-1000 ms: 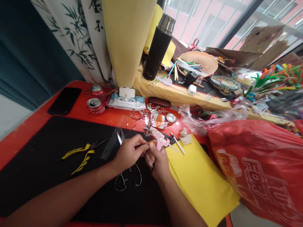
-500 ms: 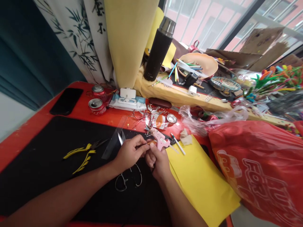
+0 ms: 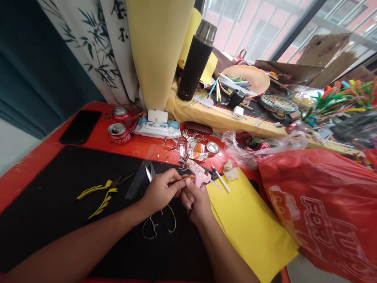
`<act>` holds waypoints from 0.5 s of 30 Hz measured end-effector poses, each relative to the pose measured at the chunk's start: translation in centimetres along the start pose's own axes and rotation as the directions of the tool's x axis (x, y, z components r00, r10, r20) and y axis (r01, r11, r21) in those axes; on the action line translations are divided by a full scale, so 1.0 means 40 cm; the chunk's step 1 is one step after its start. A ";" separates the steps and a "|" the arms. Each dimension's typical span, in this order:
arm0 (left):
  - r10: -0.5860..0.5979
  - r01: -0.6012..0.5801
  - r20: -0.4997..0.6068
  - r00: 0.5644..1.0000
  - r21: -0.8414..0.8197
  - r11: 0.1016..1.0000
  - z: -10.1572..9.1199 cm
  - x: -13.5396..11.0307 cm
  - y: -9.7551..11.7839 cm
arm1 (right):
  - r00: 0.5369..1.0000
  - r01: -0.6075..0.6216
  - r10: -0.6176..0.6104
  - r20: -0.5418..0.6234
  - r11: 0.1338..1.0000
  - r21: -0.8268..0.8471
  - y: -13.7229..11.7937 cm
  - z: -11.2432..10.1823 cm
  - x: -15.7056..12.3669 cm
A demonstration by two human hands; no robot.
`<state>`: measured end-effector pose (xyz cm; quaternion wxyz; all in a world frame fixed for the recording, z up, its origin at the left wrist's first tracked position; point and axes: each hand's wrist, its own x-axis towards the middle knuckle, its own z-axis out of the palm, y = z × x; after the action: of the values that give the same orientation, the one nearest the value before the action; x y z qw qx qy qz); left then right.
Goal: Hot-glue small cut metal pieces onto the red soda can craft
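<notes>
My left hand [image 3: 161, 189] and my right hand [image 3: 194, 198] meet over the black mat [image 3: 123, 251], fingers closed. Between their fingertips is a small orange-brown piece [image 3: 188, 178], mostly hidden, so its kind cannot be made out. Just beyond the fingers lies a pink glue gun [image 3: 200, 175] with a clear glue stick at its back. Scissors [image 3: 150, 228] rest partly under my left hand, blades pointing away from me. A clear ruler [image 3: 138, 177] lies to the left of the blades. Farther left are pliers [image 3: 103, 192] with yellow handles, spread apart.
Cut can pieces [image 3: 196, 151], red cans [image 3: 119, 133], a wipes pack [image 3: 157, 127] and a phone [image 3: 80, 126] line the red table's back. Yellow paper [image 3: 250, 228], a white pen [image 3: 220, 179] and a red plastic bag [image 3: 321, 208] lie right. A black thermos [image 3: 196, 61] stands on the sill.
The whole view has shifted slightly. Both hands keep nearly the same pose around the small orange-brown piece; nothing on the table has visibly moved.
</notes>
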<state>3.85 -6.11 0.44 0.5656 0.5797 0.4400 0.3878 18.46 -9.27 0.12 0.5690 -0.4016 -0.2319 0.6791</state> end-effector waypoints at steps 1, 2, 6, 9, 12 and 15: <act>0.000 0.000 0.000 1.000 0.000 1.000 0.000 0.000 0.000 | 1.000 -0.001 0.001 0.002 1.000 0.001 0.000 0.000 0.000; -0.001 0.001 -0.002 1.000 0.001 1.000 0.000 0.000 0.000 | 1.000 -0.002 0.002 0.003 1.000 0.004 0.000 -0.001 0.000; -0.006 0.006 -0.002 1.000 0.004 1.000 0.000 0.001 -0.002 | 1.000 -0.009 0.009 0.000 1.000 0.022 0.002 -0.003 0.001; -0.009 0.009 -0.001 1.000 0.005 1.000 0.000 0.001 -0.002 | 1.000 -0.008 0.008 0.002 1.000 0.021 0.004 -0.004 0.001; -0.013 0.013 0.001 1.000 -0.004 1.000 -0.001 0.002 0.000 | 1.000 -0.008 0.009 -0.003 1.000 0.023 0.004 -0.004 0.000; -0.020 0.020 0.006 1.000 -0.002 1.000 -0.001 0.002 0.003 | 1.000 -0.009 0.009 -0.001 1.000 0.020 0.004 -0.004 -0.001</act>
<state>3.83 -6.02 0.56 0.5714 0.5760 0.4435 0.3808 18.50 -9.35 -0.08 0.5700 -0.3971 -0.2229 0.6839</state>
